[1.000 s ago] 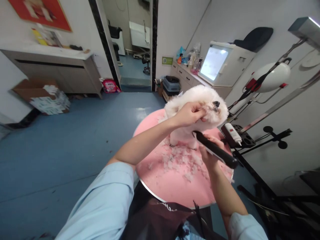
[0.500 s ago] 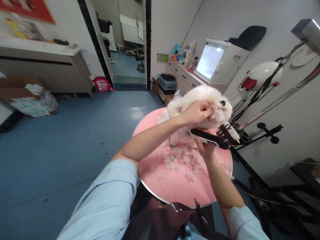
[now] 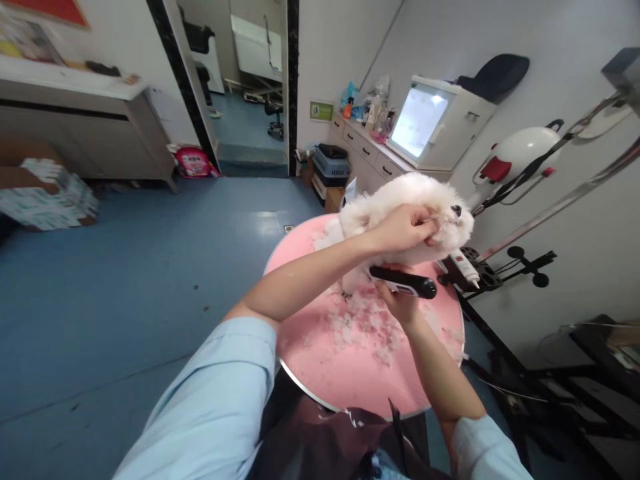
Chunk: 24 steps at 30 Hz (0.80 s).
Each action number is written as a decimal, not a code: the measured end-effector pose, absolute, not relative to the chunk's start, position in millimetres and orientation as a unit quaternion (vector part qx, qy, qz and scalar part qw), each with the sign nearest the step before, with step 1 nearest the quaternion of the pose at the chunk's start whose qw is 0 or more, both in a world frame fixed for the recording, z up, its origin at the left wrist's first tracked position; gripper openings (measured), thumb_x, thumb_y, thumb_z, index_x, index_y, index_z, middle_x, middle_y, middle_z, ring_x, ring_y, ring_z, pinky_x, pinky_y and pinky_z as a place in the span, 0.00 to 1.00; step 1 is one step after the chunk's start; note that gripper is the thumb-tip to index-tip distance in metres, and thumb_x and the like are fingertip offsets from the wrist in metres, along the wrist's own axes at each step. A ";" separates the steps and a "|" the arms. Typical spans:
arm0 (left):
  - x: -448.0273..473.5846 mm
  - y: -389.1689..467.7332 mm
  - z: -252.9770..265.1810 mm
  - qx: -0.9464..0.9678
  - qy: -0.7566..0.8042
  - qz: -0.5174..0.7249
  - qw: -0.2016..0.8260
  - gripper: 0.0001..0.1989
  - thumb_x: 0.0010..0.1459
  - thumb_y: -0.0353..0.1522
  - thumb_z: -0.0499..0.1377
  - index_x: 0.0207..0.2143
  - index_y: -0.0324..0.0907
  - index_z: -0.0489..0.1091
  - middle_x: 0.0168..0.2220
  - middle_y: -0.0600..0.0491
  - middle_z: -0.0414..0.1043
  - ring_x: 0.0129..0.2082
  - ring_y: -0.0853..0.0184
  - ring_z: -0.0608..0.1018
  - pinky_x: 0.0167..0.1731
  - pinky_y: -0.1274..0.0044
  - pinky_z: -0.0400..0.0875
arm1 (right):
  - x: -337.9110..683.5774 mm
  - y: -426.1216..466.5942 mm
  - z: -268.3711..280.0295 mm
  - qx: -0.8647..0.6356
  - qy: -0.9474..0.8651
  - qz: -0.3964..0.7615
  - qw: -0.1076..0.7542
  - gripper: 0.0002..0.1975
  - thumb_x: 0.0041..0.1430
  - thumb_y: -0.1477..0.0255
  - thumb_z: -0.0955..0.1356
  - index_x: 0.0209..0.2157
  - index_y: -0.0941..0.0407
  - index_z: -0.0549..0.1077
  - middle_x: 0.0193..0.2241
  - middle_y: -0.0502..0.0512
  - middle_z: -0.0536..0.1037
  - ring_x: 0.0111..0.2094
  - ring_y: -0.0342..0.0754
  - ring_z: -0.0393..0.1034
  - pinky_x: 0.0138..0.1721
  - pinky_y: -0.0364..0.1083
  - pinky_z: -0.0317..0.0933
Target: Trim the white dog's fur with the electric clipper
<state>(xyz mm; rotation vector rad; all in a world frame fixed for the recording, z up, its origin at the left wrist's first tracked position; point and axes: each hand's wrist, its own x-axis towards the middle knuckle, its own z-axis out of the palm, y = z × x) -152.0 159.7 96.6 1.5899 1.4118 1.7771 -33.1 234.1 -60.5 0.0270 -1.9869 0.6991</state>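
Observation:
A fluffy white dog (image 3: 370, 208) stands on a round pink grooming table (image 3: 325, 373), its head turned to the right. My left hand (image 3: 407, 229) is closed on the fur at the side of its muzzle. Below the dog's head, my right hand (image 3: 400, 305) grips a black and white hair clipper (image 3: 407, 281). The clipper's front end points left at the dog's chest and front leg; whether the blade touches the coat I cannot tell. Loose clumps of cut fur (image 3: 370, 323) lie on the table in front of the dog.
A metal grooming arm (image 3: 555, 200) rises on the right, beside a black holder with a white bottle (image 3: 465, 269). Behind the table are a pet carrier (image 3: 330, 163), a drawer cabinet (image 3: 365, 150) and a lit white box (image 3: 420, 123). A long sink cabinet (image 3: 80, 130) stands at left.
My right hand has moved the clipper left and slightly down, nearer the dog's chest. The dog's head and my left hand have shifted a little to the right.

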 end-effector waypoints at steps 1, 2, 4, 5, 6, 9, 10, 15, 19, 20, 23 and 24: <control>-152.4 160.4 95.5 0.564 0.501 0.630 0.184 0.21 0.64 0.20 0.59 0.17 0.39 0.69 0.19 0.55 0.70 0.21 0.73 0.68 0.30 0.76 0.65 | -34.1 230.5 -63.4 0.011 -0.832 0.289 0.472 0.14 0.62 0.64 0.74 0.48 0.50 0.74 0.39 0.56 0.82 0.40 0.56 0.81 0.44 0.56 0.78; -153.0 160.9 94.6 0.565 0.502 0.629 0.184 0.21 0.64 0.20 0.59 0.18 0.39 0.69 0.18 0.55 0.69 0.21 0.73 0.68 0.29 0.76 0.64 | -33.2 227.3 -65.1 0.012 -0.841 0.286 0.459 0.15 0.61 0.64 0.75 0.48 0.49 0.74 0.39 0.55 0.83 0.39 0.56 0.81 0.42 0.55 0.78; -154.0 161.2 93.5 0.570 0.500 0.625 0.184 0.20 0.65 0.21 0.59 0.18 0.39 0.70 0.19 0.56 0.69 0.21 0.73 0.68 0.30 0.76 0.64 | -27.1 224.3 -64.0 0.014 -0.839 0.271 0.471 0.15 0.60 0.65 0.75 0.47 0.49 0.73 0.40 0.56 0.83 0.39 0.56 0.81 0.42 0.55 0.79; -154.5 161.4 93.3 0.574 0.498 0.623 0.184 0.20 0.65 0.22 0.59 0.18 0.39 0.70 0.19 0.56 0.69 0.21 0.73 0.68 0.30 0.76 0.64 | -23.4 224.7 -61.5 0.012 -0.826 0.261 0.499 0.16 0.59 0.65 0.76 0.47 0.49 0.73 0.41 0.56 0.83 0.40 0.56 0.81 0.44 0.56 0.79; -154.9 161.7 93.2 0.579 0.497 0.620 0.184 0.20 0.65 0.22 0.59 0.18 0.39 0.70 0.20 0.56 0.70 0.22 0.73 0.68 0.31 0.75 0.64 | -20.4 226.0 -58.5 0.006 -0.808 0.253 0.532 0.16 0.59 0.65 0.76 0.46 0.50 0.72 0.41 0.57 0.83 0.41 0.57 0.81 0.45 0.58 0.79; -155.4 163.9 92.7 0.586 0.495 0.615 0.183 0.20 0.64 0.22 0.60 0.18 0.39 0.71 0.22 0.55 0.72 0.23 0.72 0.69 0.32 0.75 0.65 | -21.8 228.8 -52.8 -0.012 -0.782 0.233 0.578 0.15 0.60 0.65 0.75 0.45 0.51 0.70 0.39 0.57 0.82 0.40 0.57 0.81 0.46 0.59 0.78; -155.4 164.8 92.2 0.585 0.495 0.616 0.183 0.19 0.63 0.22 0.60 0.18 0.39 0.71 0.22 0.54 0.72 0.23 0.72 0.70 0.33 0.75 0.66 | -25.9 227.8 -54.0 -0.014 -0.791 0.232 0.566 0.15 0.60 0.65 0.75 0.45 0.51 0.71 0.38 0.57 0.82 0.39 0.56 0.81 0.44 0.58 0.79; -156.4 166.3 87.6 0.588 0.484 0.621 0.184 0.18 0.64 0.25 0.59 0.19 0.39 0.71 0.23 0.55 0.73 0.25 0.71 0.72 0.34 0.75 0.68 | -41.3 216.0 -72.3 0.035 -0.849 0.269 0.453 0.16 0.60 0.64 0.75 0.47 0.49 0.72 0.42 0.56 0.83 0.42 0.56 0.82 0.44 0.55 0.78; -156.6 163.7 86.0 0.586 0.491 0.618 0.180 0.18 0.65 0.27 0.59 0.20 0.40 0.71 0.23 0.54 0.73 0.26 0.71 0.73 0.36 0.75 0.68 | -27.3 221.0 -68.4 0.035 -0.825 0.237 0.511 0.16 0.59 0.65 0.76 0.45 0.49 0.71 0.42 0.57 0.83 0.43 0.56 0.82 0.46 0.57 0.78; -156.2 162.8 86.2 0.583 0.501 0.613 0.181 0.18 0.65 0.27 0.59 0.20 0.39 0.71 0.23 0.54 0.73 0.26 0.71 0.73 0.35 0.76 0.68 | -25.1 223.5 -65.9 0.025 -0.809 0.230 0.540 0.16 0.59 0.65 0.76 0.45 0.50 0.70 0.41 0.56 0.82 0.42 0.56 0.82 0.45 0.57 0.78; -154.5 160.0 87.6 0.581 0.518 0.600 0.183 0.18 0.66 0.31 0.58 0.21 0.38 0.71 0.24 0.54 0.73 0.26 0.72 0.71 0.35 0.77 0.67 | -30.6 225.2 -66.1 0.011 -0.809 0.216 0.547 0.15 0.59 0.65 0.75 0.45 0.51 0.71 0.39 0.55 0.83 0.38 0.55 0.82 0.42 0.56 0.79; -154.1 159.1 88.1 0.583 0.515 0.601 0.184 0.18 0.67 0.31 0.58 0.22 0.38 0.71 0.25 0.54 0.73 0.26 0.72 0.71 0.36 0.77 0.67 | -35.0 223.2 -69.3 0.016 -0.823 0.211 0.527 0.15 0.60 0.65 0.75 0.45 0.51 0.72 0.39 0.55 0.83 0.38 0.55 0.82 0.41 0.54 0.79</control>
